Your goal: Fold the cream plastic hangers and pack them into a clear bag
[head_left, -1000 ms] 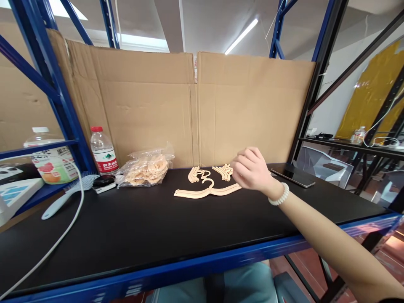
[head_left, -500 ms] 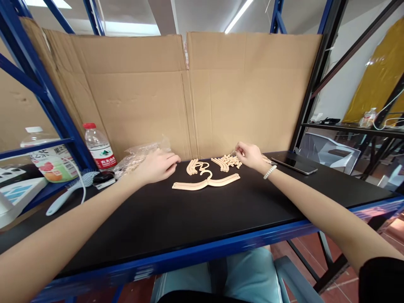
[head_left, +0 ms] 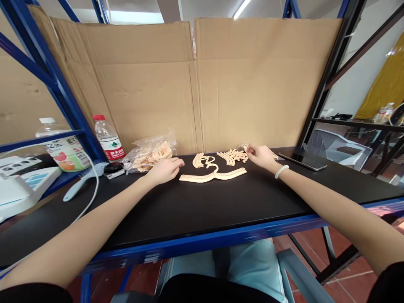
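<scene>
Right now our right-hand fingers (head_left: 251, 148) are pinched together over the heap of small wooden pieces (head_left: 237, 155) at about one o'clock on the counter (head_left: 221, 202); they seem to be closing on one little piece at the heap's right edge, though it is too small for us to tell whether it is truly gripped. Our right hand (head_left: 261, 155) rests low on the counter, a beaded bracelet (head_left: 281, 171) on the wrist. Our left hand (head_left: 166, 169) lies at about eleven o'clock with its fingers loosely curled, touching the counter and holding nothing that we can see. It sits just beside a clear bag of more wooden pieces (head_left: 151, 155).

Between our hands lies the flat wooden hanger shape (head_left: 213, 174), with a few curved strips (head_left: 198, 160) just behind it, toward the cardboard wall (head_left: 189, 84).

We judge that we are at the picking step: choosing a small part from the heap. The next move would call for a fine fingertip pinch to lift a single piece clear of its neighbours, with the left hand free to steady the hanger shape.

Farther out, a phone (head_left: 302, 160) lies at two o'clock and a water bottle (head_left: 107, 138) stands at ten o'clock.
</scene>
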